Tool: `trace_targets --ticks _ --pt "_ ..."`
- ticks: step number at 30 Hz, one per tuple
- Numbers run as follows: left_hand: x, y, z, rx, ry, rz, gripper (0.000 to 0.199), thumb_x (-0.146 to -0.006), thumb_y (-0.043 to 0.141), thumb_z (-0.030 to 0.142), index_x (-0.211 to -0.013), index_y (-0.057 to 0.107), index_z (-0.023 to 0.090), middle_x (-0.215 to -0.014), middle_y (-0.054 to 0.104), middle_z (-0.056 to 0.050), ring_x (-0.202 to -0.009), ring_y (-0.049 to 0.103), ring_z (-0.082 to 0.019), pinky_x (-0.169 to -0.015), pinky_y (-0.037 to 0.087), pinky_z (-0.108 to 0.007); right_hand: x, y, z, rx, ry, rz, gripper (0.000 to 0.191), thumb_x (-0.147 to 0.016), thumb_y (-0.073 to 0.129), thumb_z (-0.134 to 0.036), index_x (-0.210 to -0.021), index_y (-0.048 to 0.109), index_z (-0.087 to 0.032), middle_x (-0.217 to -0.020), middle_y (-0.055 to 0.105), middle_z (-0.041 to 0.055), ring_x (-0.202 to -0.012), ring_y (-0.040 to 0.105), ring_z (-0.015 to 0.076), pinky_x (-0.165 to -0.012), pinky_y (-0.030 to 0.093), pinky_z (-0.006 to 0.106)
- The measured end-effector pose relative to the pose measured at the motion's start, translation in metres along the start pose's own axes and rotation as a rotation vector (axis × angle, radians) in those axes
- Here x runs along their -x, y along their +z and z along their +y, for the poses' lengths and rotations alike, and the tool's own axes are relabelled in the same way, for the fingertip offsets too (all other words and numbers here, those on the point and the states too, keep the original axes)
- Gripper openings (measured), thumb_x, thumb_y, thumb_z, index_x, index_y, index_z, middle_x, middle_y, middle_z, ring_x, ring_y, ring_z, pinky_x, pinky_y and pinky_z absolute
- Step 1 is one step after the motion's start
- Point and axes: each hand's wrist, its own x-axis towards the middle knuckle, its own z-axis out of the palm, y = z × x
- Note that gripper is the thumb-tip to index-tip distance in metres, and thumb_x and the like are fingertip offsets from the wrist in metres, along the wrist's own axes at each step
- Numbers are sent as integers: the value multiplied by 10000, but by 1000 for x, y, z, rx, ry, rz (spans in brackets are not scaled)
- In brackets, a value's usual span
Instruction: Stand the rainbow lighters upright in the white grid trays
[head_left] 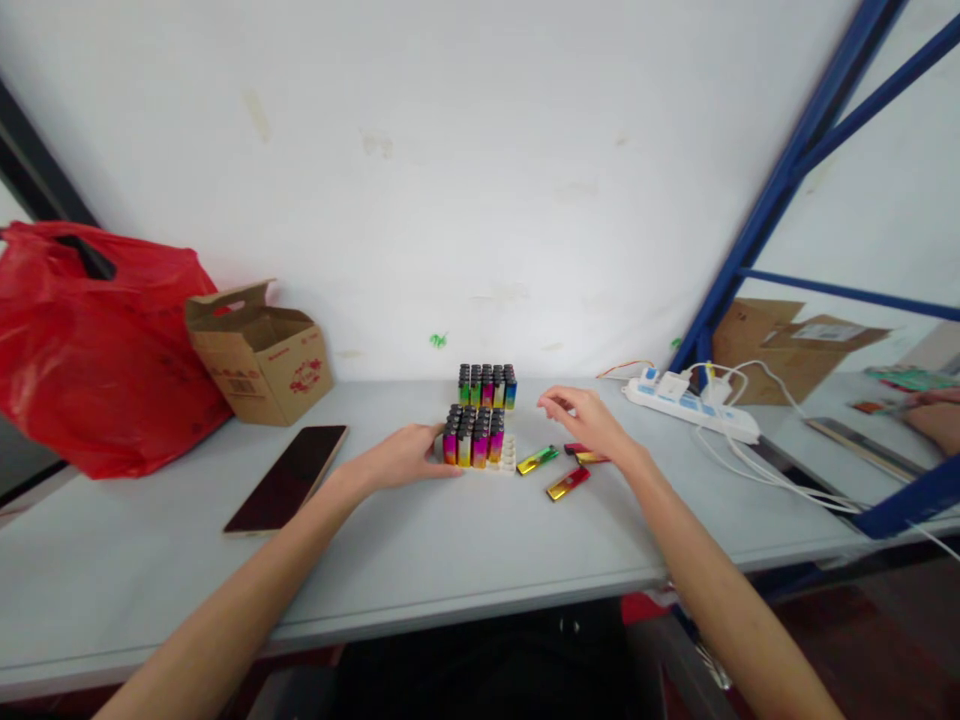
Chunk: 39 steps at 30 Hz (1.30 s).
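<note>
Several lighters (480,442) with shiny pink, silver and yellow bodies and black tops stand upright in a white tray (508,462). Along the tray's right edge some holes show bare. My left hand (405,455) grips the tray's left side, its thumb along the front. Right of the tray lie several loose lighters, among them a green and gold lighter (538,460) and a red and gold lighter (568,484). My right hand (583,418) is above the loose lighters with fingers curled together; whatever they hold, if anything, is hidden. Behind stands a second block of upright lighters (487,387).
On the left are a dark-screened phone (289,478), an open cardboard box (274,355) and a red plastic bag (105,350). A white power strip (690,408) with cables lies right, beside a blue metal frame (776,190). Another person's hand (934,418) shows far right.
</note>
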Motion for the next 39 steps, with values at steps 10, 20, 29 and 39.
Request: trace_targets --ticks 10,20,29,39 --pt "1 0 -1 15 -2 11 563 -801 649 679 -1116 643 212 -1034 737 -72 -866 686 -264 -721 485 -318 41 -67 33 28 241 -229 359 -876 652 -488 -1065 765 -205 -1143 749 114 -1013 695 279 -891 557 421" --pt "0 1 -2 43 -7 8 589 -795 661 670 -1165 642 213 -1089 743 -78 -891 698 -267 -748 498 -318 88 -76 51 9 341 -331 436 -803 724 -531 -1086 729 -199 -1130 736 113 -1044 670 283 -910 530 413" --pt "0 1 -1 -26 -31 14 589 -790 641 698 -1086 634 189 -971 728 -88 -833 678 -269 -702 478 -325 80 -64 51 33 256 -367 388 -839 708 -516 -1030 746 -181 -1041 736 107 -934 655 261 -864 507 401" --pt "0 1 -3 9 -16 10 599 -781 640 703 -1129 637 216 -963 734 -62 -819 674 -260 -704 470 -320 51 -68 41 -445 297 -75 429 -795 777 -566 -1003 708 -197 -1085 716 95 -1054 660 250 -973 518 418"
